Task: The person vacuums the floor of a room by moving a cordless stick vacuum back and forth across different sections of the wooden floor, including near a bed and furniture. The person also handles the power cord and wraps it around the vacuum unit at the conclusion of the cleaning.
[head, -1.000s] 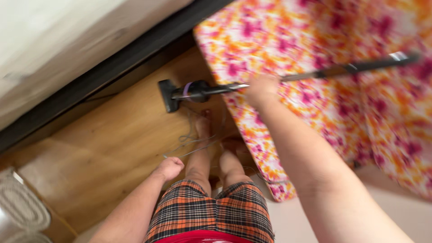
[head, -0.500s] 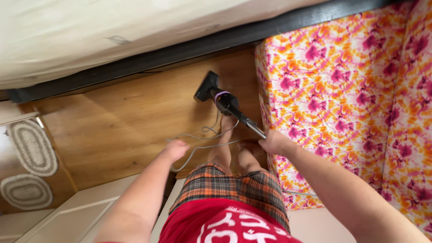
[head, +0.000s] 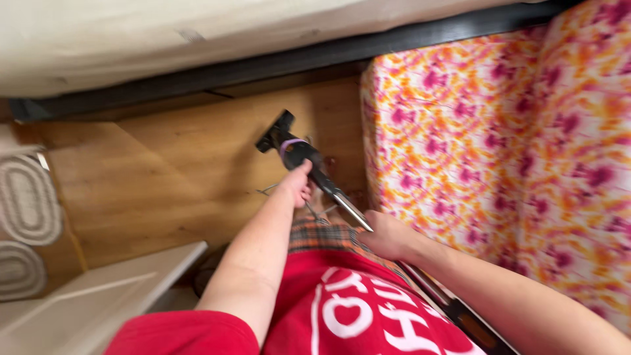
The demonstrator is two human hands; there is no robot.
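A black stick vacuum [head: 299, 152] with a purple ring lies angled over the wooden floor [head: 164, 184], its flat head [head: 275, 131] near the dark bed frame. My right hand [head: 388, 235] grips the silver tube of the vacuum low down. My left hand [head: 297, 184] reaches forward and touches the black body just behind the purple ring; whether its fingers close around it is unclear. A thin grey cord [head: 309, 207] lies on the floor under my hands, mostly hidden. I wear a red shirt and plaid shorts.
A pink and orange flowered mattress [head: 499, 138] stands close on the right. A bed with a cream cover [head: 197, 33] and dark frame [head: 263, 69] runs across the top. An oval woven rug [head: 26, 197] lies at left, a white cabinet edge [head: 98, 296] at lower left.
My left hand moved forward from the cord up to the vacuum's body. The vacuum head slid slightly left, and my right hand dropped lower on the tube.
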